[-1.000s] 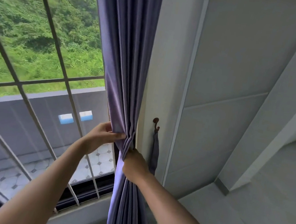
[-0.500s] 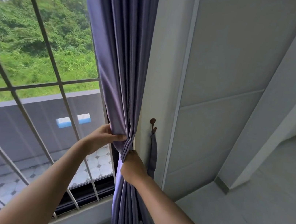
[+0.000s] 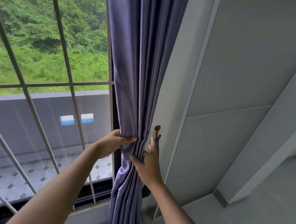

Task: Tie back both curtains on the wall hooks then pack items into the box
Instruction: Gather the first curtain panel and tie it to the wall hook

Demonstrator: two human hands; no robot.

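On the far left, a window (image 3: pixel 38 80) with grey bars looks out on green bushes and apartment blocks, with a tiled ledge below it. The left hand (image 3: pixel 113 143) comes up from the lower left and grips the gathered purple curtain (image 3: pixel 141 63), its fingers curled round the left side of the bunched folds and the thumb pressed across the front. The curtain hangs from the top of the view at the right edge of the window, is pinched in where the hands meet it, and falls on down to the sill. Just right of the folds, the right hand (image 3: pixel 150 163) has its fingers spread and fairly straight, the thumb touching the curtain's right side and the fingertips reaching up close under a small brown wall hook (image 3: pixel 157 131). The hook sits on the pale wall (image 3: pixel 233 86), with a dark strip of cloth partly hidden behind the hand. To the far right lies a pale floor (image 3: pixel 262 215).
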